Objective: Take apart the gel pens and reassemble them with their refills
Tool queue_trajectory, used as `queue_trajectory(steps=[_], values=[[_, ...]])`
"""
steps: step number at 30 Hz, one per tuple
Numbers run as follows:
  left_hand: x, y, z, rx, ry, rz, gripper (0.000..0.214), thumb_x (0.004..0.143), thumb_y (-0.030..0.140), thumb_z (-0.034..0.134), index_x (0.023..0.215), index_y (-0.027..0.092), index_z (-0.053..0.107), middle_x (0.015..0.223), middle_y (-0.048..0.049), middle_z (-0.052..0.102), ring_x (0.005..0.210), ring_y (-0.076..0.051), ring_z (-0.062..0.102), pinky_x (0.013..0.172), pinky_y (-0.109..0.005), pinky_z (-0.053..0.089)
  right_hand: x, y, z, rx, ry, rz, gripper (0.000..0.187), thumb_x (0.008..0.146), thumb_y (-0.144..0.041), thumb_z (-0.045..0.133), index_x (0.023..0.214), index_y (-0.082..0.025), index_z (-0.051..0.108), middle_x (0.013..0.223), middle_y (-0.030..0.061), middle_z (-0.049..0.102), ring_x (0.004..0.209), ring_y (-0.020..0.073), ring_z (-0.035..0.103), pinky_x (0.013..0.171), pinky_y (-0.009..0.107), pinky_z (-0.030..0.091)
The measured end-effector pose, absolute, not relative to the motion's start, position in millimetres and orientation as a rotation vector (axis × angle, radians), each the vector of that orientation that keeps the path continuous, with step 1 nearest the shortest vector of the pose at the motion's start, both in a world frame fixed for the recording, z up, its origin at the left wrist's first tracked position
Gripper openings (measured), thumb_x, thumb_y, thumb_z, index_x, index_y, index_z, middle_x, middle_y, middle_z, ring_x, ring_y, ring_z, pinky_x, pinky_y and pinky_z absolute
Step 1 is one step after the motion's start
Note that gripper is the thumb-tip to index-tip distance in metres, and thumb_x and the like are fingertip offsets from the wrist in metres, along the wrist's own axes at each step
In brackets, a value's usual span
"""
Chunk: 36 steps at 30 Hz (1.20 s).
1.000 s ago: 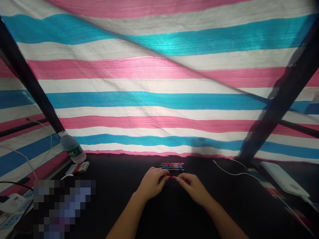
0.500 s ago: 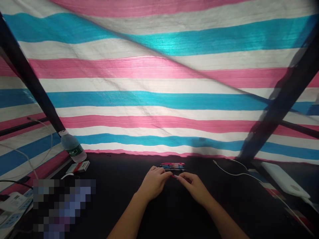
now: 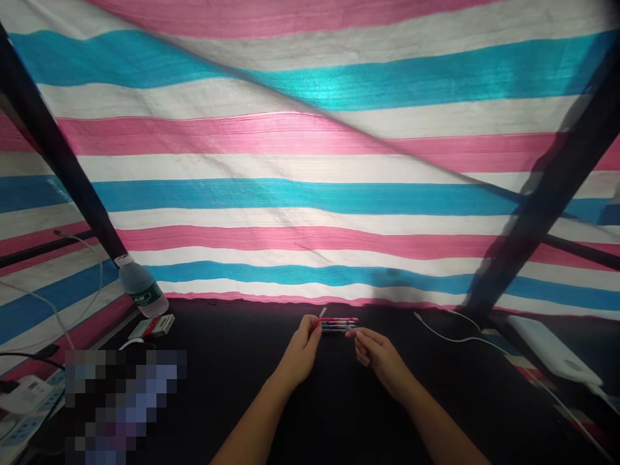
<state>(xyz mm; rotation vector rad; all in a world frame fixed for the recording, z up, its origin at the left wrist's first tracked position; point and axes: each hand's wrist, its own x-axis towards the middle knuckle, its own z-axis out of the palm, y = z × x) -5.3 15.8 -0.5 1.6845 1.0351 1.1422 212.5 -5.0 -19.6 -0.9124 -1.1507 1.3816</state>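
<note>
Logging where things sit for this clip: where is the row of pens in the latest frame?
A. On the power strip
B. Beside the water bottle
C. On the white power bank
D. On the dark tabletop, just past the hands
D: the row of pens lies flat on the dark tabletop, just past the fingertips of the left hand and right hand.

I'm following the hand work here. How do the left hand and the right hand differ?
The left hand pinches a thin pen tilted upright, while the right hand shows no clear hold; whether its fingers grip anything is too small to tell. The left hand sits at the left end of the row of pens, the right hand at its right end. Both are bare and close to that row, on the dark tabletop.
</note>
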Motion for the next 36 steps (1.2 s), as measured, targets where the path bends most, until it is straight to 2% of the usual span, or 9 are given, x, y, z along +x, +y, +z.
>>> queue_trajectory(steps=[4,6,9,12,15,20,28,33,36], values=[[12,16,-9,1.127,0.814,1.04,0.038,0.087,0.052,0.071,0.089,0.018,0.056,0.058,0.0111,0.033,0.048,-0.007,0.027,0.051,-0.023,0.022,212,-8,-17,-0.93,-1.207,1.319,0.034,0.085,-0.049,0.074,0.1,-0.019,0.073,0.064,-0.0041,0.045,0.056,0.013,0.04,0.053,0.027,0.03],[17,13,-10,0.967,0.761,0.998,0.042,0.082,0.052,0.076,0.093,0.014,0.063,0.058,0.0092,0.041,0.048,-0.006,0.032,0.051,-0.022,0.023,214,-9,-16,-0.966,-1.242,1.257,0.031,0.084,-0.048,0.075,0.097,-0.021,0.071,0.063,-0.0051,0.045,0.055,0.0124,0.039,0.053,0.026,0.028],[23,8,-11,0.834,0.745,0.943,0.047,0.078,0.05,0.082,0.1,0.01,0.07,0.073,-0.0029,0.065,0.059,-0.01,0.056,0.053,-0.022,0.031,217,-8,-17,-1.036,-1.296,1.168,0.031,0.083,-0.05,0.076,0.089,-0.021,0.069,0.064,-0.0049,0.047,0.054,0.0116,0.038,0.053,0.026,0.026],[27,3,-11,0.753,0.765,0.886,0.04,0.075,0.042,0.086,0.094,0.01,0.072,0.083,-0.0093,0.072,0.068,-0.013,0.066,0.054,-0.021,0.035,218,-8,-17,-1.094,-1.341,1.103,0.036,0.082,-0.055,0.076,0.087,-0.02,0.07,0.062,-0.0043,0.048,0.055,0.0128,0.039,0.053,0.027,0.028],[29,1,-11,0.686,0.775,0.844,0.029,0.078,0.033,0.086,0.087,0.009,0.072,0.082,-0.0099,0.073,0.067,-0.012,0.067,0.052,-0.018,0.036,216,-10,-13,-1.092,-1.337,1.12,0.041,0.083,-0.06,0.072,0.091,-0.02,0.072,0.06,-0.0044,0.048,0.055,0.0136,0.042,0.054,0.027,0.032],[30,-1,-7,0.576,0.724,0.788,0.019,0.083,0.022,0.082,0.09,0.007,0.073,0.082,-0.0103,0.072,0.063,-0.009,0.065,0.047,-0.015,0.035,214,-14,-6,-1.045,-1.36,1.094,0.038,0.089,-0.057,0.068,0.095,-0.02,0.072,0.064,-0.0034,0.05,0.057,0.0145,0.045,0.056,0.028,0.035],[30,1,-8,0.573,0.717,0.79,0.017,0.08,0.02,0.083,0.088,0.009,0.073,0.08,-0.0079,0.069,0.06,-0.007,0.059,0.045,-0.014,0.033,216,-12,-10,-1.015,-1.361,1.013,0.035,0.094,-0.054,0.063,0.1,-0.021,0.071,0.064,-0.0028,0.051,0.06,0.0162,0.049,0.059,0.03,0.04],[28,4,-12,0.734,0.783,0.901,0.027,0.074,0.03,0.087,0.088,0.01,0.074,0.079,-0.0059,0.068,0.058,-0.006,0.053,0.046,-0.016,0.028,215,-7,-12,-0.931,-1.22,0.948,0.032,0.098,-0.051,0.058,0.09,-0.022,0.068,0.087,0.0036,0.064,0.08,0.0216,0.058,0.078,0.035,0.047],[27,6,-14,0.966,0.862,0.979,0.032,0.077,0.039,0.083,0.089,0.01,0.073,0.076,-0.0035,0.067,0.051,-0.005,0.045,0.047,-0.019,0.026,215,-5,-17,-0.936,-1.201,1.007,0.029,0.098,-0.049,0.056,0.091,-0.022,0.065,0.08,0.0018,0.06,0.077,0.0209,0.056,0.073,0.033,0.046]])
